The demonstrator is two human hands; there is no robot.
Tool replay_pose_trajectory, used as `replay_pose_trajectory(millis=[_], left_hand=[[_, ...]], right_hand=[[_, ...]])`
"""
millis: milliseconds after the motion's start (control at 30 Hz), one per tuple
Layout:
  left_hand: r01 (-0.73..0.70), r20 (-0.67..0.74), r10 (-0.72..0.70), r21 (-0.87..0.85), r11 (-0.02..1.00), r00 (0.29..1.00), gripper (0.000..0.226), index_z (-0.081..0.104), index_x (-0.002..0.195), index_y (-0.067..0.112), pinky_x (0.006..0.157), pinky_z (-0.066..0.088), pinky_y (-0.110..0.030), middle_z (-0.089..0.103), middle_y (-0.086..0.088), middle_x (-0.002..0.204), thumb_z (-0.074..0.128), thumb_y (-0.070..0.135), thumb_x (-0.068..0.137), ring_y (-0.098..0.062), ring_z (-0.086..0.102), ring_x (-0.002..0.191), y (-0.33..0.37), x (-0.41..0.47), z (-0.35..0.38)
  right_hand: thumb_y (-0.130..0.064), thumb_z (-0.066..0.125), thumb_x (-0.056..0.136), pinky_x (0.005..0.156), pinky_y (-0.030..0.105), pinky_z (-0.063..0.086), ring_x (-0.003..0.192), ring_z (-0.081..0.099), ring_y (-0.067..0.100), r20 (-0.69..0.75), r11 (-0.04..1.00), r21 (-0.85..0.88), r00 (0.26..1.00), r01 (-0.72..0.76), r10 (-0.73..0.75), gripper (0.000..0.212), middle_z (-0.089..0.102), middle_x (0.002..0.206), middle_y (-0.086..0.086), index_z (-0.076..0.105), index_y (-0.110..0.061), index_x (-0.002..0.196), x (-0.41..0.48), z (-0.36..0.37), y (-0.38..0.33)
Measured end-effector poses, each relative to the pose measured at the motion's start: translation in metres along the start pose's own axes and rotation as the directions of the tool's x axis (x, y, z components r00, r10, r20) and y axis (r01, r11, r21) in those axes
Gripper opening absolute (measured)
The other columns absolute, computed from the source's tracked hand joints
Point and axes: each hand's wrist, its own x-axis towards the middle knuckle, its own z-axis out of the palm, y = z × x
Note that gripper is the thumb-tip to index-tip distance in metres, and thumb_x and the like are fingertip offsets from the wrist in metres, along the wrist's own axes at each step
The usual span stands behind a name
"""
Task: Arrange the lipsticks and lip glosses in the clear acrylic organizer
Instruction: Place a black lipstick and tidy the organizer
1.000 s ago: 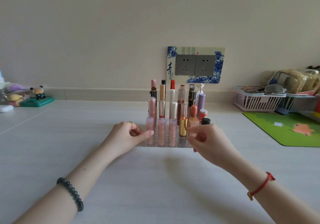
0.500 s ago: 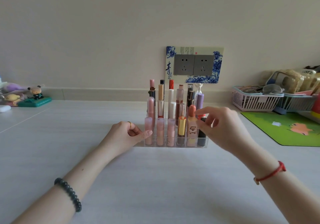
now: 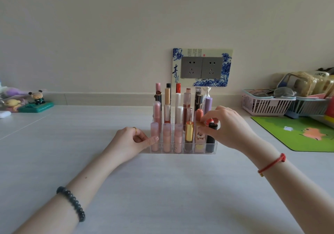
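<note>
Since a second ago, right hand [image 3: 229, 125] has risen to pinch a black lipstick [image 3: 211, 137] in the organizer [image 3: 182, 151]; left hand [image 3: 132, 141], loosely curled, braces its left edge. Table [image 3: 162, 188] in front lies open.

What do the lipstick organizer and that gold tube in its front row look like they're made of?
The organizer looks like clear, glossy acrylic or similar hard plastic: the tubes' lower ends show straight through its walls. The gold tube has a shiny metallic finish with a bright vertical highlight; whether it is real metal or metallized plastic cannot be told.
</note>
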Motion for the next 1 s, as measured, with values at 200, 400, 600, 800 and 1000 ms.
replay_pose_trajectory(millis=[200, 400, 600, 800, 1000], left_hand=[[-0.003, 0.002, 0.003, 0.002, 1.000, 1.000, 0.033, 0.066, 0.062, 0.020, 0.058, 0.042, -0.022, 0.069, -0.001, 0.065, 0.067, 0.052, 0.070, -0.011, 0.058, 0.060, -0.001, 0.000, 0.000], [-0.006, 0.007, 0.005, 0.022, 1.000, 1.000, 0.033, 0.065, 0.062, 0.020, 0.054, 0.040, -0.019, 0.066, 0.002, 0.062, 0.067, 0.052, 0.071, -0.008, 0.057, 0.058, 0.000, 0.000, 0.000], [-0.009, 0.000, 0.009, 0.022, 1.000, 1.000, 0.033, 0.065, 0.063, 0.020, 0.051, 0.038, -0.014, 0.064, 0.004, 0.059, 0.067, 0.052, 0.071, -0.008, 0.056, 0.057, -0.001, 0.000, 0.001], [-0.017, 0.005, 0.017, 0.023, 1.000, 1.000, 0.032, 0.064, 0.062, 0.022, 0.052, 0.038, -0.015, 0.062, 0.008, 0.059, 0.068, 0.053, 0.069, -0.004, 0.055, 0.057, -0.003, 0.001, 0.001], [-0.004, 0.021, 0.004, 0.016, 1.000, 1.000, 0.045, 0.059, 0.095, 0.023, 0.060, 0.042, -0.017, 0.064, 0.007, 0.087, 0.071, 0.054, 0.065, -0.002, 0.057, 0.073, -0.008, 0.003, 0.003]], right_hand=[[-0.040, 0.063, 0.078, 0.067, 0.023, 0.033, 0.084, 0.044, 0.013, 0.053, 1.000, -0.014, 0.999, 0.009, -0.008, 0.027, 0.051, 0.088, -0.004, 0.066, -0.024, 0.100, 0.004, -0.001, 0.001], [-0.042, 0.063, 0.078, 0.068, 0.024, 0.034, 0.083, 0.043, 0.014, 0.062, 0.999, -0.036, 0.998, 0.016, -0.014, 0.025, 0.050, 0.086, -0.004, 0.066, -0.026, 0.097, 0.005, -0.002, 0.004], [-0.041, 0.064, 0.076, 0.067, 0.023, 0.033, 0.082, 0.045, 0.013, 0.050, 1.000, 0.001, 0.999, 0.009, -0.009, 0.028, 0.052, 0.086, -0.004, 0.067, -0.025, 0.098, 0.005, -0.002, 0.003], [-0.040, 0.066, 0.074, 0.054, 0.013, 0.030, 0.066, 0.044, 0.008, 0.004, 0.995, 0.095, 1.000, 0.010, -0.011, 0.025, 0.051, 0.074, -0.008, 0.070, -0.024, 0.093, 0.001, -0.005, 0.006], [-0.017, 0.047, 0.089, 0.061, 0.027, 0.044, 0.066, 0.055, 0.015, -0.093, 0.930, 0.291, 0.961, -0.225, 0.261, 0.020, 0.060, 0.072, -0.003, 0.064, -0.013, 0.097, -0.005, -0.008, 0.028]])
